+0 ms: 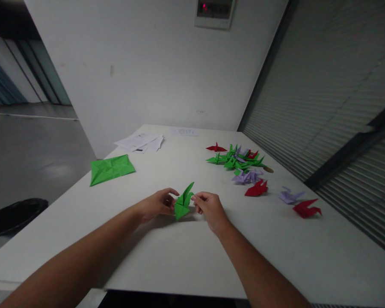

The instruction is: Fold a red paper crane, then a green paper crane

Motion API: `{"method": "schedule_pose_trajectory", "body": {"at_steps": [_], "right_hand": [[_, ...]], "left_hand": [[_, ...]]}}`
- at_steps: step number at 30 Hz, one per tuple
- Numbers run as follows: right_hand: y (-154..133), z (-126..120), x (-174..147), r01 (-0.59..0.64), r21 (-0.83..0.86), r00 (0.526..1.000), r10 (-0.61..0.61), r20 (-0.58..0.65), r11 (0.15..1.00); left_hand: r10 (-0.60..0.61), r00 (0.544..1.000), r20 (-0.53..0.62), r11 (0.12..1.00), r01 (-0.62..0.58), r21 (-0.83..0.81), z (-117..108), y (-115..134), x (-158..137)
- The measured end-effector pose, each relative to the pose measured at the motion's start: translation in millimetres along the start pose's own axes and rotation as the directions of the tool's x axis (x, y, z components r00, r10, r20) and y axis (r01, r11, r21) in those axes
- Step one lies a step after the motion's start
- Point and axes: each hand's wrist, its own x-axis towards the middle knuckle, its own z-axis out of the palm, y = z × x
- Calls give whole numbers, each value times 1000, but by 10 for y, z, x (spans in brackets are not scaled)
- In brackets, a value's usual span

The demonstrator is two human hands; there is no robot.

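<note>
A folded green paper crane [182, 206] is between my two hands, just above or on the white table. One wing points up and to the right. My left hand [157, 205] holds the crane from its left side, fingers bent, with some fingertips hidden behind the paper. At the crane's right, my right hand [211, 208] is closed, its thumb and index finger pinching the small tip there.
Green, purple and red paper cranes [234, 160] are heaped at the right back. A red crane [306, 208] sits nearer on the right. Green paper sheets [112, 169] lie left, printed papers [141, 142] behind them. A black-lined bin [16, 216] stands beside the table [154, 265].
</note>
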Motion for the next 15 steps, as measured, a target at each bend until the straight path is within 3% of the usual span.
{"method": "schedule_pose_trajectory", "body": {"at_steps": [15], "right_hand": [[-6,11,-2,-8,18,1000,8,13,1000]], "left_hand": [[34,997,-68,999,-33,14,65,-73,51]]}}
